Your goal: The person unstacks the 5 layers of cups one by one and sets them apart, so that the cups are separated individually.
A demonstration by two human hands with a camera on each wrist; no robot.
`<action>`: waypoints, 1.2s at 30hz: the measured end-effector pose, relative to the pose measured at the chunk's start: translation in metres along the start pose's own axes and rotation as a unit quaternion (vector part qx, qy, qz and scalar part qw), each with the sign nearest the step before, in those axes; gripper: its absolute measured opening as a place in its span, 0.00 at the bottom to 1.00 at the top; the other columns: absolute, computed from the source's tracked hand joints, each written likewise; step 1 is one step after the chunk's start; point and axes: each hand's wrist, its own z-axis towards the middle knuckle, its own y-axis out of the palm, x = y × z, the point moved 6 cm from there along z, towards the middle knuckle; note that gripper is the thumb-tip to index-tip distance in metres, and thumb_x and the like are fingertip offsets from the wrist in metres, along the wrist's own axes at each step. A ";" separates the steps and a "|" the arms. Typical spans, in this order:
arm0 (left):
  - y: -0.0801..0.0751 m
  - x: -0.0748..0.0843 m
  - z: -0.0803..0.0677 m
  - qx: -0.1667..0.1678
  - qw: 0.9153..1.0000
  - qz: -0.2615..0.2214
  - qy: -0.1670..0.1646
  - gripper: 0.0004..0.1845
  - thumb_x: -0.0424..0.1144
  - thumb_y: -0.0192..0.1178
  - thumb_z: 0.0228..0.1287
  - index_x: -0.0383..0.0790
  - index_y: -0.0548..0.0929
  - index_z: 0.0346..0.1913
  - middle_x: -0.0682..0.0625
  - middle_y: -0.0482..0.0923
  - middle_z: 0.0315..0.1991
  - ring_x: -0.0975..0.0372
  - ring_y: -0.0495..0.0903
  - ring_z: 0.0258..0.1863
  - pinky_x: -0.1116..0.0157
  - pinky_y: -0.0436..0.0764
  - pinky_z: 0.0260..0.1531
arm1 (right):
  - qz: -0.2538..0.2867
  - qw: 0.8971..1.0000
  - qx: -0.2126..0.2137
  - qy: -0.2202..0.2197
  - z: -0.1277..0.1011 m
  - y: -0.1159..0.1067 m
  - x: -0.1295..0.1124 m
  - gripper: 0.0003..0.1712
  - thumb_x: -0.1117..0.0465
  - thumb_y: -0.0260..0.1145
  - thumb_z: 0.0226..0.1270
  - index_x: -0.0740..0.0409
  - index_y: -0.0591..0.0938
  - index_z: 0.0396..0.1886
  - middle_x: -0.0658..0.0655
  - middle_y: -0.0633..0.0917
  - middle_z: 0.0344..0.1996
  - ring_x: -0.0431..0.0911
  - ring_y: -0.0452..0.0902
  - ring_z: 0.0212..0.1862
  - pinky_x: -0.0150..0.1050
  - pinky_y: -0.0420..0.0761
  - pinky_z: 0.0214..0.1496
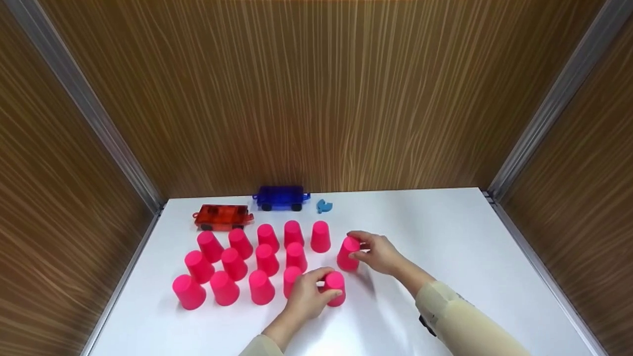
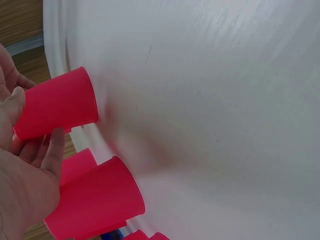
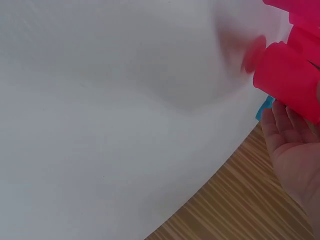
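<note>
In the head view my left hand [image 1: 307,295] grips an upside-down pink cup [image 1: 335,289] at the front right end of several rows of like cups. Its thumb and fingers lie on opposite sides of that cup [image 2: 57,104] in the left wrist view. Farther back and to the right, my right hand [image 1: 380,253] holds another upside-down pink cup [image 1: 348,254] between thumb and fingers, with the cup leaning slightly. Both cups are close to the white tabletop; whether their rims touch it I cannot tell. A row cup [image 1: 293,281] is partly hidden behind my left hand.
More pink cups [image 1: 225,288] stand upside down in rows to the left. Behind them are a clear red toy wagon [image 1: 223,215], a clear blue one [image 1: 281,197] and a small light-blue piece [image 1: 324,206]. Wood-grained panels [image 1: 316,99] enclose the white table [image 1: 445,237].
</note>
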 end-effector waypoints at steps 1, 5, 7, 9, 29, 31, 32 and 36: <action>0.000 0.000 0.000 0.001 1.000 0.000 0.001 0.26 0.44 0.79 0.62 0.51 0.87 0.63 0.58 0.85 0.52 0.60 0.83 0.54 0.60 0.87 0.54 | 0.000 1.000 -0.001 0.002 0.001 0.002 0.001 0.34 0.61 0.78 0.68 0.54 0.79 0.72 0.53 0.86 0.58 0.53 0.84 0.60 0.44 0.88 0.55; -0.002 -0.002 -0.002 0.005 1.000 -0.004 -0.002 0.26 0.44 0.80 0.61 0.53 0.87 0.62 0.58 0.85 0.51 0.60 0.83 0.54 0.61 0.87 0.53 | 0.004 1.000 -0.001 0.011 0.002 0.006 0.005 0.35 0.60 0.79 0.67 0.55 0.78 0.73 0.53 0.86 0.58 0.53 0.84 0.60 0.44 0.88 0.56; -0.002 -0.003 -0.002 0.005 1.000 -0.007 -0.003 0.26 0.44 0.80 0.61 0.53 0.87 0.62 0.59 0.85 0.51 0.61 0.83 0.53 0.61 0.87 0.53 | 0.004 1.000 -0.001 0.020 0.002 0.008 0.007 0.35 0.59 0.79 0.67 0.53 0.78 0.73 0.52 0.86 0.58 0.52 0.84 0.60 0.44 0.88 0.56; -0.001 -0.003 -0.003 0.005 1.000 -0.009 -0.004 0.25 0.44 0.80 0.61 0.53 0.87 0.62 0.59 0.85 0.51 0.61 0.83 0.53 0.61 0.87 0.53 | 0.003 1.000 0.000 0.024 0.002 0.009 0.009 0.36 0.59 0.79 0.67 0.54 0.78 0.73 0.52 0.86 0.58 0.52 0.84 0.60 0.44 0.88 0.56; 0.006 -0.005 -0.005 0.001 1.000 -0.009 -0.021 0.25 0.45 0.80 0.61 0.54 0.87 0.62 0.60 0.86 0.52 0.62 0.83 0.53 0.61 0.87 0.53 | 0.017 0.999 0.001 0.046 -0.006 0.011 0.024 0.40 0.57 0.79 0.68 0.48 0.75 0.78 0.57 0.83 0.64 0.58 0.81 0.65 0.48 0.86 0.59; 0.006 -0.005 -0.005 0.002 1.000 -0.006 -0.020 0.25 0.43 0.79 0.62 0.54 0.87 0.62 0.59 0.86 0.52 0.60 0.84 0.54 0.60 0.87 0.53 | 0.020 0.999 0.003 0.035 -0.010 0.007 0.025 0.40 0.56 0.78 0.68 0.48 0.74 0.78 0.60 0.81 0.67 0.61 0.79 0.67 0.50 0.86 0.60; 0.006 -0.005 -0.004 0.002 1.000 -0.003 -0.022 0.25 0.43 0.79 0.62 0.53 0.86 0.62 0.59 0.86 0.52 0.60 0.84 0.54 0.59 0.87 0.53 | 0.018 0.999 0.006 0.030 -0.011 0.004 0.026 0.40 0.56 0.78 0.69 0.47 0.74 0.78 0.61 0.81 0.68 0.62 0.79 0.67 0.51 0.85 0.61; 0.005 -0.003 -0.003 0.004 0.999 0.035 -0.023 0.31 0.43 0.79 0.62 0.49 0.83 0.68 0.54 0.85 0.59 0.55 0.82 0.62 0.55 0.85 0.59 | -0.009 1.000 0.029 0.006 -0.020 -0.013 0.028 0.40 0.55 0.77 0.70 0.51 0.73 0.79 0.64 0.80 0.69 0.65 0.77 0.69 0.57 0.82 0.65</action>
